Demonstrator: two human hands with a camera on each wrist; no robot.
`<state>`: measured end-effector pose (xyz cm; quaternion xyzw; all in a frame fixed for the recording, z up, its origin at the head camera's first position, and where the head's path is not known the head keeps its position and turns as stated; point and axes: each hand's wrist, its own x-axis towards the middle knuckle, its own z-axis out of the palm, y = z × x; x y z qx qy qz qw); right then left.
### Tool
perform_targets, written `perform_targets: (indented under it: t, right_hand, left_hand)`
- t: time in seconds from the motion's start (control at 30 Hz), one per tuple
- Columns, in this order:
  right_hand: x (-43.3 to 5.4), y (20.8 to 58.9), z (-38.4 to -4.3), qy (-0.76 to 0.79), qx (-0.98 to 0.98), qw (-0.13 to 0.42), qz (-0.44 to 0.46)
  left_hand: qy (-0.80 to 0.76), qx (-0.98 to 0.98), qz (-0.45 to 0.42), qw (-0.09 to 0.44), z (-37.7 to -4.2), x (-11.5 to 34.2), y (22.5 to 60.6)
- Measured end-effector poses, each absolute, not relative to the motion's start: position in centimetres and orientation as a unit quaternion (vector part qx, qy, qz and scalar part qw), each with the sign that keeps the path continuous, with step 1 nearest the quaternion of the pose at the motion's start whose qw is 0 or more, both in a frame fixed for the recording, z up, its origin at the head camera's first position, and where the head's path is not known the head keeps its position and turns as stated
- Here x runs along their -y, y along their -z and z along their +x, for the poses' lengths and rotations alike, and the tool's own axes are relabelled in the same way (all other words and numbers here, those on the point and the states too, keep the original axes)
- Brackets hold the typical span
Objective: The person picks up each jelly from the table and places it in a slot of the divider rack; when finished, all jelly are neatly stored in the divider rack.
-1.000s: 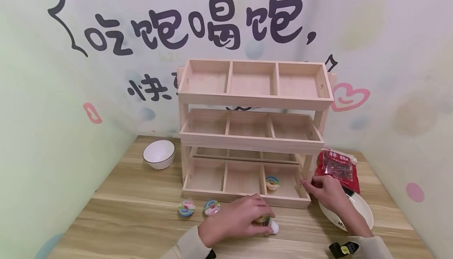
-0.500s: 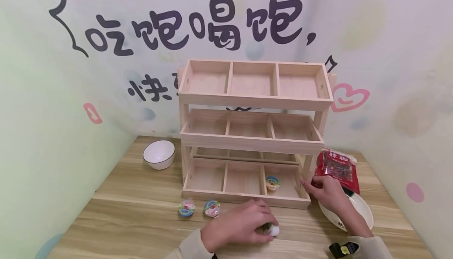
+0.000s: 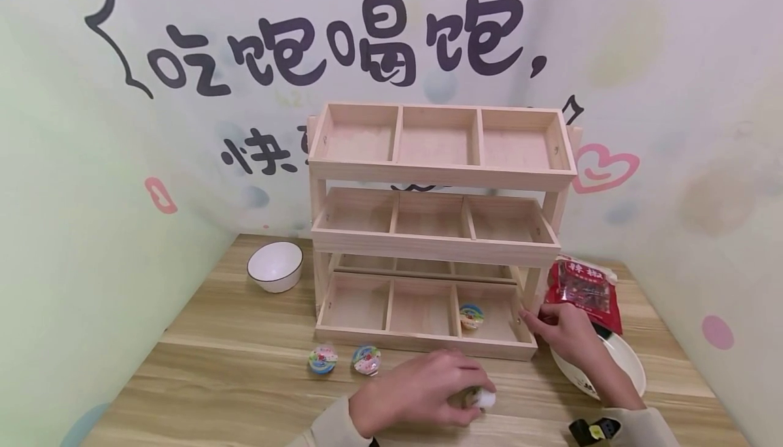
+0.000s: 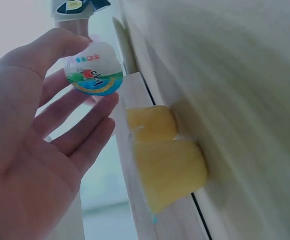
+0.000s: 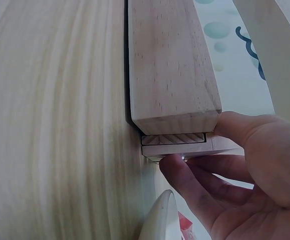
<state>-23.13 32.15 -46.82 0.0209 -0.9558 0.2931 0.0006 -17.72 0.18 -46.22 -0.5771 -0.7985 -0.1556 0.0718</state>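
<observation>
In the head view my left hand [image 3: 422,389] holds a small jelly cup [image 3: 483,399] low over the table, in front of the wooden rack. The left wrist view shows this jelly cup [image 4: 94,70], with a printed lid, between thumb and fingers. Two more jelly cups, one pink-and-blue [image 3: 322,359] and one beside it [image 3: 366,360], sit on the table to its left. Another jelly cup [image 3: 471,316] lies in the right compartment of the bottom tray [image 3: 422,342]. My right hand [image 3: 569,331] grips that tray's right end, thumb and fingers on either side of the wood [image 5: 177,122].
Three tiers of divided trays make up the wooden rack [image 3: 440,174]. A white bowl [image 3: 275,267] stands left of it. At the right are a red chili packet [image 3: 586,287] and a white plate [image 3: 624,359], partly behind my right forearm.
My left hand has shifted slightly right and toward the near side, carrying the jelly cup with it. The right hand keeps its hold on the tray end.
</observation>
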Motion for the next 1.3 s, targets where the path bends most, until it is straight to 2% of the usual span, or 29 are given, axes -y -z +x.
perform_targets:
  t: [0.43,1.0,1.3]
  right_hand:
    - [-32.2,46.9,-23.1,-0.294,0.955,0.004,0.022]
    - [-32.4,47.1,-23.2,-0.301,0.953,0.006,0.03]
    - [-32.3,47.0,-23.2,-0.307,0.951,0.002,0.029]
  left_hand:
    - [0.182,0.805,-0.559,0.083,-19.6,-1.1,44.2]
    - [0.241,0.823,-0.513,0.03,-23.1,-3.5,43.0]
    - [0.246,0.845,-0.474,0.03,-24.7,-5.4,43.5]
